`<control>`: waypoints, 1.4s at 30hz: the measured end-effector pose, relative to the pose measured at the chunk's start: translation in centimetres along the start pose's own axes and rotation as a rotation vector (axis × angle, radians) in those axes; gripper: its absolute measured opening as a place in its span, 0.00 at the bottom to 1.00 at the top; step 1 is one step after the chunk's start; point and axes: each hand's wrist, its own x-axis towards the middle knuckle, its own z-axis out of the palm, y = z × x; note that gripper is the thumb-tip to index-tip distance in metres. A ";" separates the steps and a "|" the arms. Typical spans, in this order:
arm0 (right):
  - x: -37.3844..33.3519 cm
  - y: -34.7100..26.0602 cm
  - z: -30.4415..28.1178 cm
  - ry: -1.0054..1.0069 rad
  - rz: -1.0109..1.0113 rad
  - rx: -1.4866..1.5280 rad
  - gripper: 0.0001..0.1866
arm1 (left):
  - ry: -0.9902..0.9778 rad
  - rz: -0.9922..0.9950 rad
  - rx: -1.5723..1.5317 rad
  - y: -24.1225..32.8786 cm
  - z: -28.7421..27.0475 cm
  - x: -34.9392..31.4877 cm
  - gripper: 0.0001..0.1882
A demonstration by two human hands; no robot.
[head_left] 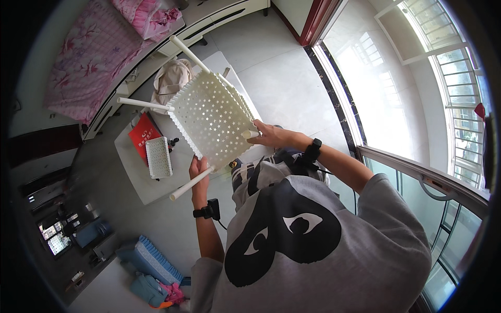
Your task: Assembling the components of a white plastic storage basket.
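Observation:
A white plastic rack basket with star-shaped holes and scalloped edges is held tilted in front of my body. White tubes stand out from its corners, one toward the left and another beside my left hand. My left hand is closed on the basket's near-left corner, its fingertips partly hidden behind the rim. At the near-right corner my right hand grips the rim next to a short tube end. Part of the right fingers is out of sight behind the basket.
Below the basket stands a white table, bearing a smaller white basket, a red bag or packet and a beige cloth bag. A long cabinet lies beyond. A glass sliding door is at the right.

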 end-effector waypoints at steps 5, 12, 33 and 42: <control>-0.3 -1.3 2.0 0.050 0.108 0.024 0.23 | -0.054 0.042 0.142 -1.2 -1.2 0.7 0.14; 0.7 2.3 5.5 0.247 0.106 0.284 0.25 | -0.134 0.057 -0.098 -3.7 -0.9 2.3 0.13; 0.6 2.6 7.4 0.487 -0.008 0.353 0.22 | -0.350 -0.152 -0.376 -4.9 -0.8 2.9 0.18; 0.5 1.2 6.9 0.364 0.277 0.092 0.34 | -0.421 -0.029 -0.396 -6.9 -0.5 4.4 0.28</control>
